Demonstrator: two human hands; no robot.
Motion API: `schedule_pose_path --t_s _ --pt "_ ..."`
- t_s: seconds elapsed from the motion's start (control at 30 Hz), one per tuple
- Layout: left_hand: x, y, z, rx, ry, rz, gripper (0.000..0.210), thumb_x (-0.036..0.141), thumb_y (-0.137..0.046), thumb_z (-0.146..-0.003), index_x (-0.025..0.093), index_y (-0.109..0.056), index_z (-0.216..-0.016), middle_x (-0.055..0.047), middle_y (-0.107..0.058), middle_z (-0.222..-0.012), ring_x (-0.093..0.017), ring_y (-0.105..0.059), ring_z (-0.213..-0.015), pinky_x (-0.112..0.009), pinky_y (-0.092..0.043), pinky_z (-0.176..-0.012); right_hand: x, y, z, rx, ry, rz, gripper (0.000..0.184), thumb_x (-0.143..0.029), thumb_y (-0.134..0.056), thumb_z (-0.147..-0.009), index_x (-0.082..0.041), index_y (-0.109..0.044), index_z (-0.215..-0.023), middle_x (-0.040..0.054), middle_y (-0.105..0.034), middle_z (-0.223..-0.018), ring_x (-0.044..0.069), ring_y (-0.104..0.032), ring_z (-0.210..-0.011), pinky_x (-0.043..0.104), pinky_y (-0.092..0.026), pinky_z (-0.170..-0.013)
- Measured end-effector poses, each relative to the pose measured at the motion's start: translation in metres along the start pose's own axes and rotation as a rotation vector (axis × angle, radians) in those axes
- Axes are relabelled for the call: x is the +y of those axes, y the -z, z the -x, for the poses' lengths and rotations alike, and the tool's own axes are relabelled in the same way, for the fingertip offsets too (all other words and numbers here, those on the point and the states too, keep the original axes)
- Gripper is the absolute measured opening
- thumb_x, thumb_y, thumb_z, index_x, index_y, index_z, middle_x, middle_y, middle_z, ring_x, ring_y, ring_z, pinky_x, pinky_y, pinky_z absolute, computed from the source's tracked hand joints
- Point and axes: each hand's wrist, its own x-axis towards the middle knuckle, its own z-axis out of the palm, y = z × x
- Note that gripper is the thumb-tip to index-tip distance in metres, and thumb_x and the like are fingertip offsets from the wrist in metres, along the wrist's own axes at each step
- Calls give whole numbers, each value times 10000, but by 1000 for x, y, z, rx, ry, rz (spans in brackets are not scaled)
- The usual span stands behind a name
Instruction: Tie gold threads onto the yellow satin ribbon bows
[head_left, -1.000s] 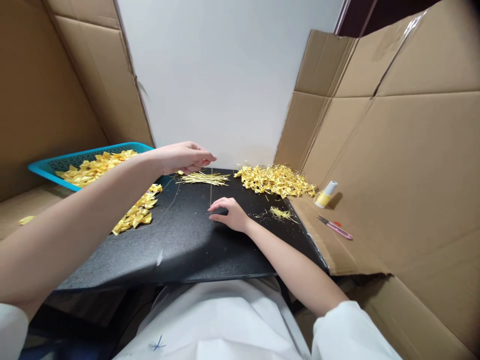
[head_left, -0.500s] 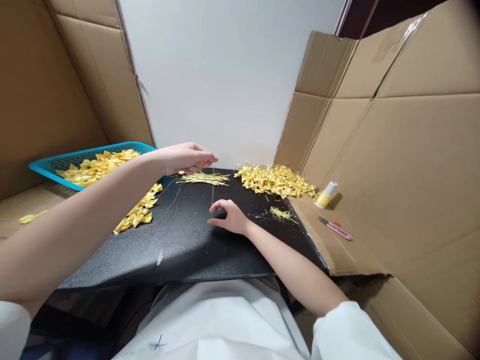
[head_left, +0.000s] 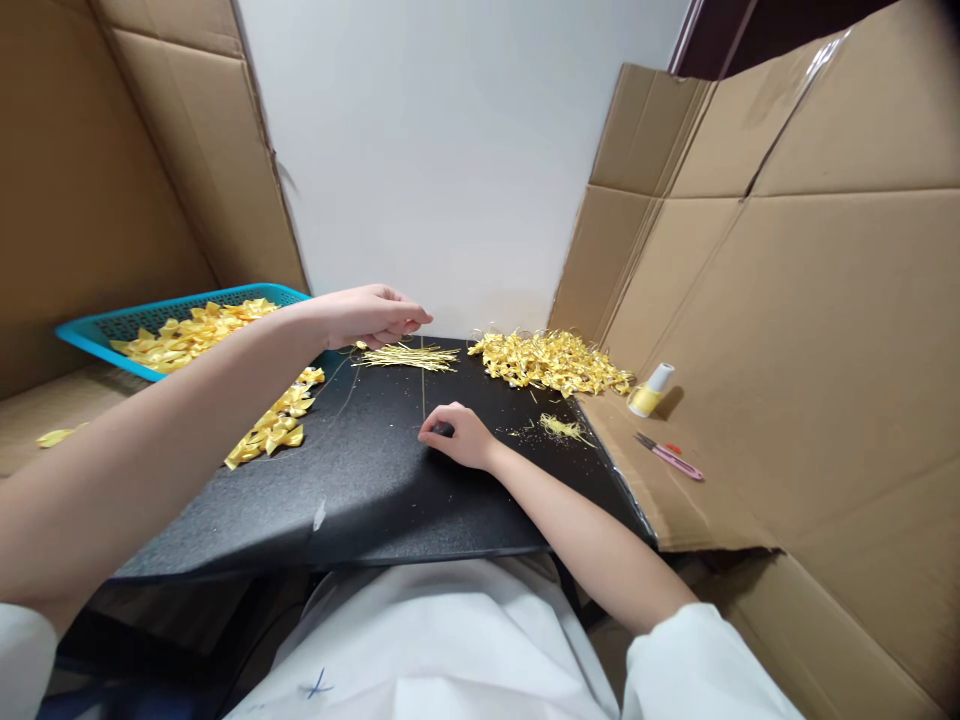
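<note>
The strands (head_left: 409, 357) lie between the basket (head_left: 82, 340), left, and the bow heap (head_left: 555, 363), right.

Bright, mostly sharp. Shaded softly along the near edge of the counter (head_left: 352, 470). Stretched by wide-angle distortion at the margins.

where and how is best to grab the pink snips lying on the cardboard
Likely by the pink handle, with the right hand coming down from above on the near side. The snips lie flat on the cardboard, their dark blades pointing left and away, and a small red piece sits just beyond the handle.
</note>
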Motion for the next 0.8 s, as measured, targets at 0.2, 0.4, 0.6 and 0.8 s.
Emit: schedule_pose_path --t_s 0.2,0.4,0.6,0.8 --pt "-4 3 -1 -38 1 -38 415 520 -383 -871 188 -386 -622 43 -136 -596 -88 -120 -498 -287 -119 -491 1 1 0 -32 -2 -3 67 -232 -677 -796 -214 -664 -733 -11 -690 -837 150 -555 -862 286 -397 -821" --pt "-9 5 -2 -7 11 -6 351 469 -398 -862 200 -350 -642 41 -141 -604 -82 -143 -490 -281 -127 -492 1 0 1 -50 -3 -12 82 -221 -671 -789 -208 -648 -711 -17 -683 -809 146 -556 -853 287 -389 -831" --pt "-11 6 -1 25 32 25 335 441 -405 -862 216 -286 -645 56 -110 -597 -78 -121 -485 -276 -126 -485 -1 5 5 -102 15 73 75 -233 -711 -747 -224 -637 -736 -19 -671 -896 193 -531 -995 386 -323 -944" --pt "-12 8 -2 -52 -11 -33 394 509 -367 -869 211 -303 -620 54 -101 -602 -83 -108 -492 -285 -108 -490 4 11 8 -75 -2 148 441 -339 -809 -643 -262 -605 -1027 25 -578 -1128 246 -443 -1112 442 -315 -945"
